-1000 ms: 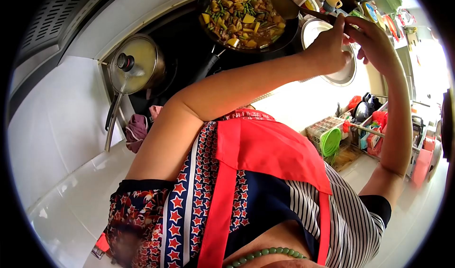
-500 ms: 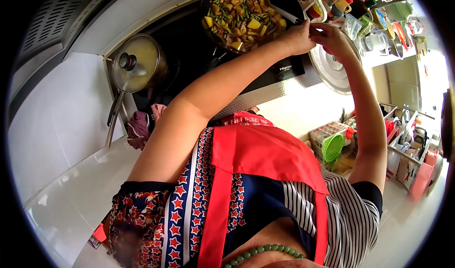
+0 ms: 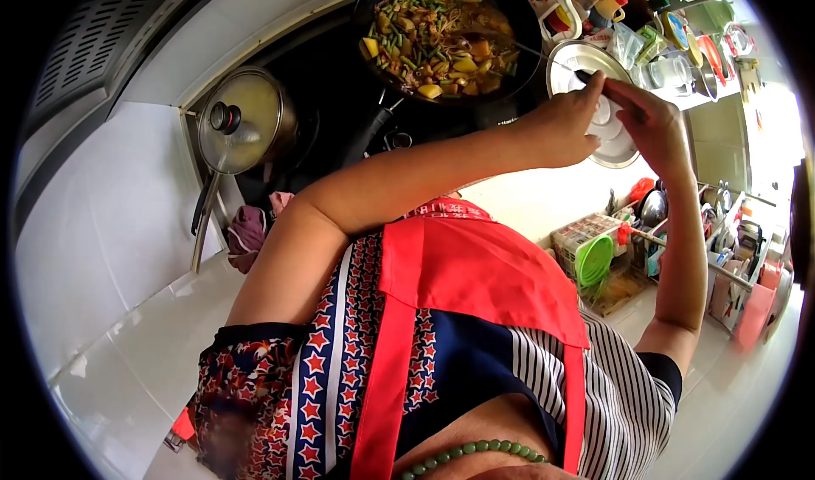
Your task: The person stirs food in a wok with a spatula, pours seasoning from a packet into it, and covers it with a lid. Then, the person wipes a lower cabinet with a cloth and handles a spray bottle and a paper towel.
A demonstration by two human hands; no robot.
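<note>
A spatula (image 3: 533, 50) slants out of the black wok (image 3: 535, 77), its head sunk in a stew of green beans and yellow chunks (image 3: 441, 43). My left hand (image 3: 567, 128) is closed at the dark end of the handle. Against its fingertips, my right hand (image 3: 652, 128) pinches at the same handle end, its fingers bent. Behind the hands lies a round metal lid (image 3: 577, 56), partly covered by them. The wok's own handle (image 3: 369, 132) points toward me, above my left forearm.
A glass-lidded pot (image 3: 246, 119) sits at the stove's left, with a purple cloth (image 3: 246, 230) below it. Seasoning bottles (image 3: 607, 5) crowd the upper right. A green basket (image 3: 594, 259) and a utensil rack (image 3: 730, 268) are at the right.
Both hands have moved down and to the right since half a second ago, staying together. The spatula has shifted in the wok and the food has been stirred about.
</note>
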